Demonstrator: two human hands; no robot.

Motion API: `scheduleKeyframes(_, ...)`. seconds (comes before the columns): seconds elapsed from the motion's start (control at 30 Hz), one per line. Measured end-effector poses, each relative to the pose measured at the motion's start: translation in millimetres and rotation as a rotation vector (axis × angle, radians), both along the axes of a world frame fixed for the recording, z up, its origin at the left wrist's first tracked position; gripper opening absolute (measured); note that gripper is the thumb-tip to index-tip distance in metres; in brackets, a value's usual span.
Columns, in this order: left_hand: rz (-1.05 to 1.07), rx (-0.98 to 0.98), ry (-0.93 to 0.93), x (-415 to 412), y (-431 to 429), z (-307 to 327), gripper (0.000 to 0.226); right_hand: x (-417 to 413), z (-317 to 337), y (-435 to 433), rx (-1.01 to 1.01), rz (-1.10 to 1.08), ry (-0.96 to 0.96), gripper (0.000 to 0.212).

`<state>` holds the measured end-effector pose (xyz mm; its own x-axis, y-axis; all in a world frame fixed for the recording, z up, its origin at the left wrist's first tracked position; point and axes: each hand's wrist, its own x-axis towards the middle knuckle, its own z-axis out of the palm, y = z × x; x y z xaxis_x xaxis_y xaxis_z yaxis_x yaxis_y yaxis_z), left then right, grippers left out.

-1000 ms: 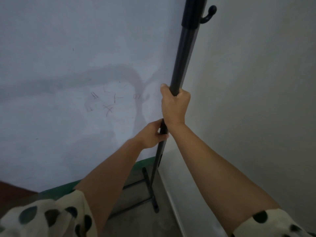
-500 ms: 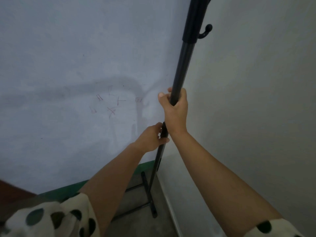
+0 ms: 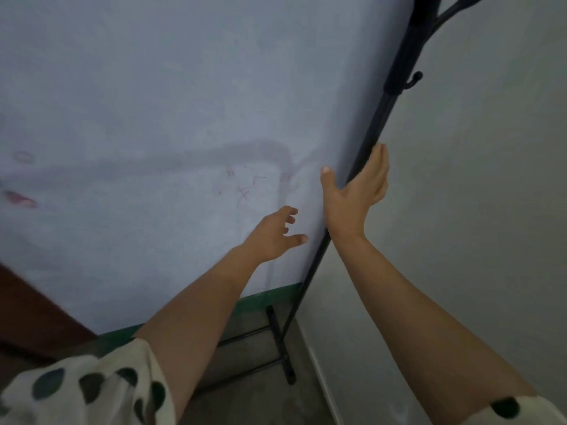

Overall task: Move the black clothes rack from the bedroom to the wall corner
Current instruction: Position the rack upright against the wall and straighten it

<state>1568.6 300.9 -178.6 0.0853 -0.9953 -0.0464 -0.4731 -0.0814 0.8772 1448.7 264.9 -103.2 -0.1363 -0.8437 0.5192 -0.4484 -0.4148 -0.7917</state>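
The black clothes rack [image 3: 379, 124] stands in the wall corner, its pole running from the upper right down to a black foot bar [image 3: 280, 345] on the floor. A small hook [image 3: 414, 79] sticks out near the top. My right hand [image 3: 356, 191] is open, fingers spread, with the pole passing just behind the palm. My left hand [image 3: 276, 233] is open too, held a little left of the pole and apart from it.
A pale blue wall [image 3: 153, 118] with faint red scribbles [image 3: 245, 185] meets a grey-white wall [image 3: 491, 210] at the corner. A green skirting strip [image 3: 264, 299] runs along the floor. Dark brown wood [image 3: 33, 311] shows at the lower left.
Both hands have let go of the rack's pole and opened. The left hand has drawn away to the left; the view has tilted upward slightly.
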Motion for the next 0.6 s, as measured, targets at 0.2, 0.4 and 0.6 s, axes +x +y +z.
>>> scheduleKeyframes(0.2,0.052,0.031,0.017,80.5,103.3,-6.4,0.068,89.1,-2.9,92.1,0.019,0.258,0.044,0.073)
scheduleKeyframes(0.4,0.224,0.108,-0.066,186.8,224.6,-9.2,0.066,212.4,-12.4,195.8,0.128,0.617,0.04,0.067)
scheduleKeyframes(0.6,0.479,0.184,-0.115,281.2,322.5,-12.7,0.039,313.7,-12.8,266.2,0.331,1.08,0.132,0.078)
